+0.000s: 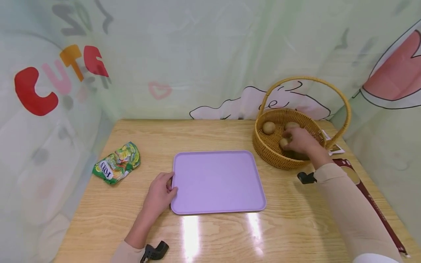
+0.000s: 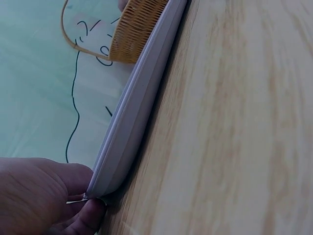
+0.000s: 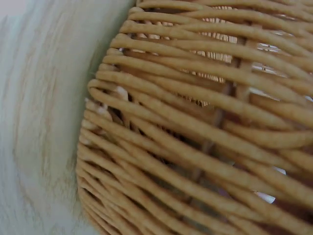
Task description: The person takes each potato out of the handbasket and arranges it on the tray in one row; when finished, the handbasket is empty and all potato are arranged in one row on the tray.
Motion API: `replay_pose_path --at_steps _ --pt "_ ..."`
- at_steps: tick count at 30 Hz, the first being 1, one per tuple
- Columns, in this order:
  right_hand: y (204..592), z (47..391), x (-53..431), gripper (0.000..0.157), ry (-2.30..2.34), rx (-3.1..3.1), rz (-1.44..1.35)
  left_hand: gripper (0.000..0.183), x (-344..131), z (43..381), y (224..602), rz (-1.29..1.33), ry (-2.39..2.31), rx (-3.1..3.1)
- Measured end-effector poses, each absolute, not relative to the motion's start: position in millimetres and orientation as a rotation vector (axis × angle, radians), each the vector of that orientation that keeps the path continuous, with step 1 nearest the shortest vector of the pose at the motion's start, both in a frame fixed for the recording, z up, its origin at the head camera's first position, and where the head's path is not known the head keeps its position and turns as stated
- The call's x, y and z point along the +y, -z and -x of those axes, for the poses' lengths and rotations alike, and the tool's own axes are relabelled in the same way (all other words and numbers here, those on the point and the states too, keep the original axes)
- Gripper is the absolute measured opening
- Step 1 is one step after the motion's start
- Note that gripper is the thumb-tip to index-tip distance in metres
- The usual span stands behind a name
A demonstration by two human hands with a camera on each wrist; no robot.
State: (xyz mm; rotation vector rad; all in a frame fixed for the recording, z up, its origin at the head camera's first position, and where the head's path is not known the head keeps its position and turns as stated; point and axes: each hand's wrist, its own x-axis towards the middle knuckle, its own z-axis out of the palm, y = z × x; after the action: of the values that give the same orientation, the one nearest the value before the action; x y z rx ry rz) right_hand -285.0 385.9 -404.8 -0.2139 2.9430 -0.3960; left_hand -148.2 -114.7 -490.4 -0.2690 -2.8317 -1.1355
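Note:
My left hand point(image 1: 158, 193) pinches the left edge of a flat lilac tray point(image 1: 217, 182) on the wooden table, thumb at the rim. The left wrist view shows the tray point(image 2: 129, 117) side-on, with fingers at its near corner. At the back right, my right hand point(image 1: 300, 140) reaches into a round wicker basket point(image 1: 273, 157) with a tall hoop handle. Its fingertips grip a round tan potato point(image 1: 284, 143). Another potato point(image 1: 269, 128) lies to its left and one more point(image 1: 291, 125) behind the hand. Woven basket wall point(image 3: 195, 122) fills the right wrist view, hiding the right hand.
A crumpled green Fox's candy bag point(image 1: 118, 163) lies on the table's left. A long dark red packet point(image 1: 368, 193) lies along the right edge, with a white-edged card point(image 1: 335, 149) partly behind the basket. A printed curtain point(image 1: 184, 65) hangs behind the table.

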Motion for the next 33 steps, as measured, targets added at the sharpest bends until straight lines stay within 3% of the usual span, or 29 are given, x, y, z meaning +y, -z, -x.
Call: replay_pose_path --at_steps 19,33 --pt "410 280 380 0.045 0.419 3.026 0.189 0.05 -115 149 491 0.284 1.14 -2.806" --pt "376 266 366 0.038 0.53 3.14 0.291 0.048 -112 147 489 0.278 1.12 -2.786"
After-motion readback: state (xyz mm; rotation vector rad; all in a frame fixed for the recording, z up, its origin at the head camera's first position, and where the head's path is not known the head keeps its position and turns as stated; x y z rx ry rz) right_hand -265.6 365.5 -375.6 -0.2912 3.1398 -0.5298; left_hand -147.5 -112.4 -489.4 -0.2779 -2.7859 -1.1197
